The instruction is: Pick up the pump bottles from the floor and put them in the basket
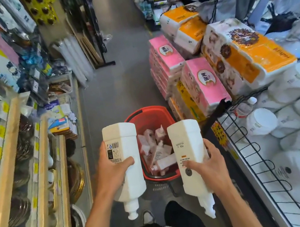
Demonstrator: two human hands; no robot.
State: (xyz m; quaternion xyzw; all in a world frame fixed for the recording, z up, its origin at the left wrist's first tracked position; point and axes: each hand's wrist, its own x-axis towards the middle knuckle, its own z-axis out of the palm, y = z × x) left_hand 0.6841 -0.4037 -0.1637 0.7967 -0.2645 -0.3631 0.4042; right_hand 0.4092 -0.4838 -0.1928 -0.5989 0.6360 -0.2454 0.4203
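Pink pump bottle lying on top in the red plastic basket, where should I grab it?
Probably grip the pink pump bottle round its middle, from above: it lies on its side, topmost in the red plastic basket, pump end left.

Two white pump bottles (124, 162) (190, 158), a red basket (150, 116) of pinkish bottles (157, 151), pink and orange packs (205, 85).

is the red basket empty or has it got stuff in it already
Not empty. The red basket holds several pinkish pump bottles lying jumbled inside.
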